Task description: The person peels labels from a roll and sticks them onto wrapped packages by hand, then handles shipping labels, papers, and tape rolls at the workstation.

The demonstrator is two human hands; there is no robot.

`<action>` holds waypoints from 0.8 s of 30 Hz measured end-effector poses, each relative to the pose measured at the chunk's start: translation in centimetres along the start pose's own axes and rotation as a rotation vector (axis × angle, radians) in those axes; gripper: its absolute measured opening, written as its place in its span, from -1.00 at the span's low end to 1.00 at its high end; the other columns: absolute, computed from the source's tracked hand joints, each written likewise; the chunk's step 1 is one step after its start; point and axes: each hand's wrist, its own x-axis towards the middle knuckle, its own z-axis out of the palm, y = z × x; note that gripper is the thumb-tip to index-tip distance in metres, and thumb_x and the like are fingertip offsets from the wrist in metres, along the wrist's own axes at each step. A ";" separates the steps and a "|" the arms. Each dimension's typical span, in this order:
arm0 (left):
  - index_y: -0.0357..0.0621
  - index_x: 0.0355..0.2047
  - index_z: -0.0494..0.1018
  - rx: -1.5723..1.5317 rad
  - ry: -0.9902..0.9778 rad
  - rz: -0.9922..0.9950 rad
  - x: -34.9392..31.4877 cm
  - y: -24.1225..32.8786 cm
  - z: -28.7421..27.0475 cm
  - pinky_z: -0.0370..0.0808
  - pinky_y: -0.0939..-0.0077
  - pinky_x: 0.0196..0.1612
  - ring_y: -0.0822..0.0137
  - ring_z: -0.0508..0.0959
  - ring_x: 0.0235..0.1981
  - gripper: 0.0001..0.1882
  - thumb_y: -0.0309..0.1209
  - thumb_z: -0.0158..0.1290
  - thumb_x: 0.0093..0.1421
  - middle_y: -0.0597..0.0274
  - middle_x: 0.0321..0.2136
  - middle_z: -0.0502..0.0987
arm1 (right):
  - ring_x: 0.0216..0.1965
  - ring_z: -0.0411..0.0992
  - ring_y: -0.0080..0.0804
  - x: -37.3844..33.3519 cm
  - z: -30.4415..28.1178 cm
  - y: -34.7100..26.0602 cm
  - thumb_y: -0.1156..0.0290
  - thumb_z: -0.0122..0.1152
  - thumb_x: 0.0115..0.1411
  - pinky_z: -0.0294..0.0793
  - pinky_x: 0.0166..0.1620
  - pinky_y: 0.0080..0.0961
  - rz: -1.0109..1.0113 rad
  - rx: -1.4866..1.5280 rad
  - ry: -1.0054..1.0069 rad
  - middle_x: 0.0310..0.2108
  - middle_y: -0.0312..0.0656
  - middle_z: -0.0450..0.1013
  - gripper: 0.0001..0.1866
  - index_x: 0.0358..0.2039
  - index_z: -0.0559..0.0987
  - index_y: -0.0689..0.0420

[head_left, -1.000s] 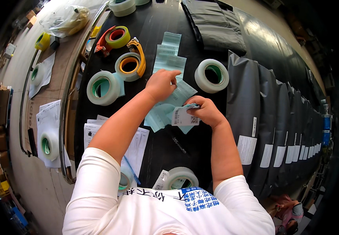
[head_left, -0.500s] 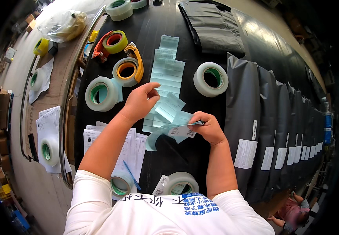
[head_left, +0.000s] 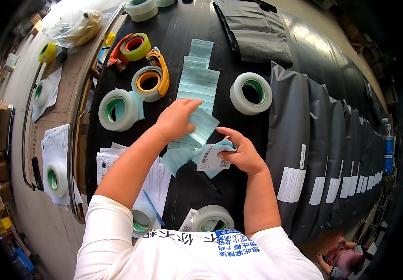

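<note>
A long strip of pale blue label backing (head_left: 197, 84) lies in folds down the middle of the black table. Over its lower part is my left hand (head_left: 177, 121), fingers stretched to the right and thumb apart, holding nothing that I can see. My right hand (head_left: 242, 154), on the right, pinches a white printed label (head_left: 209, 158) together with blue backing paper between thumb and fingers. Below the left hand, a loose curl of the blue backing (head_left: 177, 159) bends toward me. Just under the label a dark pen-like stick (head_left: 210, 184) lies on the table.
Clear tape rolls (head_left: 251, 94) stand about the table. Tape dispensers, one orange (head_left: 163, 77) and one red (head_left: 116, 58), lie far left. Printed sheets (head_left: 160, 179) and a blue pen (head_left: 152, 207) lie near left. Grey labelled bags (head_left: 289, 126) line the right; a person (head_left: 343, 259) is beyond.
My left hand has moved right and slightly down over the blue strip. My right hand has shifted a little left and down, and the label in it now faces up more.
</note>
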 end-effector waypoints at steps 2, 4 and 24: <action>-0.07 0.17 0.33 0.045 0.005 0.016 -0.1 0.3 0.4 0.43 0.30 0.08 0.12 0.46 0.00 -0.28 -0.52 0.25 -0.08 0.14 -0.03 0.48 | -0.30 0.44 -0.61 0.2 0.2 0.0 0.70 0.30 -0.02 0.46 -0.21 -0.60 0.010 -0.021 0.021 -0.33 -0.36 0.50 -0.72 -0.25 0.57 0.18; -0.07 0.15 0.34 0.091 0.011 0.035 -0.4 0.4 0.8 0.42 0.29 0.08 0.12 0.45 0.01 -0.29 -0.53 0.24 -0.08 0.15 -0.05 0.49 | -0.29 0.45 -0.60 0.4 0.0 0.5 0.69 0.31 -0.02 0.47 -0.21 -0.59 0.018 -0.042 0.044 -0.31 -0.36 0.51 -0.72 -0.26 0.58 0.17; -0.20 0.06 0.41 -0.701 0.132 -0.149 -5.9 1.2 2.5 0.52 0.51 -0.11 0.39 0.59 -0.29 -0.52 -0.58 0.18 0.09 0.20 -0.34 0.59 | -0.14 0.50 -0.39 0.9 0.7 3.3 0.66 0.35 -0.02 0.49 -0.08 -0.50 -0.244 -0.200 0.073 -0.19 -0.19 0.55 -0.79 -0.34 0.63 0.13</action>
